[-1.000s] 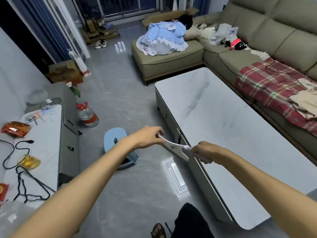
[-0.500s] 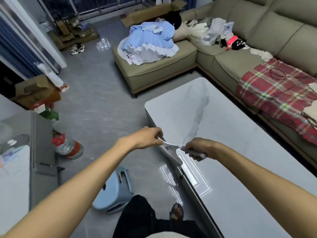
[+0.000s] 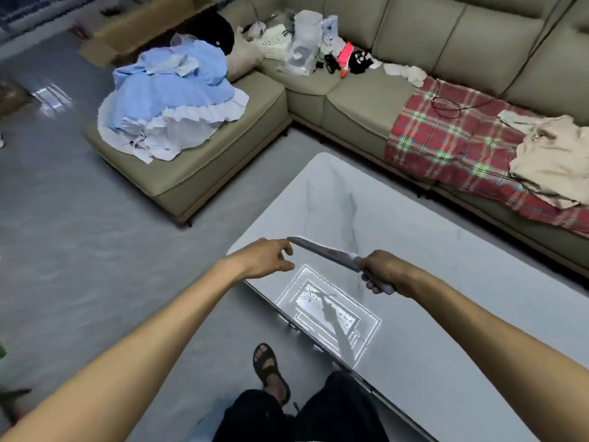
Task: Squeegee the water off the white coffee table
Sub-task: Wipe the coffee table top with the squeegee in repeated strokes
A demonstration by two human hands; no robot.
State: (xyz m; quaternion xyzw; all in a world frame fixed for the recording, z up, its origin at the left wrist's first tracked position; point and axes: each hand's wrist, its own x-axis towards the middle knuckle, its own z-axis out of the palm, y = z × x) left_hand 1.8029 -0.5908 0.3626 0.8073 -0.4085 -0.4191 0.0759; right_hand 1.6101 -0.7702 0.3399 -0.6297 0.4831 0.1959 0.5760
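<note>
Head cam view: a white squeegee (image 3: 328,254) is gripped by its handle in the right hand (image 3: 384,272), fingers wrapped tight around it, with the blade held up in the air above the near-left part of the white coffee table (image 3: 446,282). The far tip of the blade is just touched by the fingertips of the left hand (image 3: 267,260), which is loosely curled and not really closed around anything. A bright ceiling-light reflection (image 3: 328,311) is seen on the tabletop right under the hands, and speckly wet patches are picked out in it. The squeegee's shadow is thrown across that glare too. An olive sectional sofa (image 3: 366,103) is wrapped around the far side, with a blue ruffled dress (image 3: 172,97) piled on the chaise and a red plaid blanket (image 3: 452,138) spread on the seat. A sandaled foot (image 3: 269,366) is planted on the grey floor beside the table edge.
</note>
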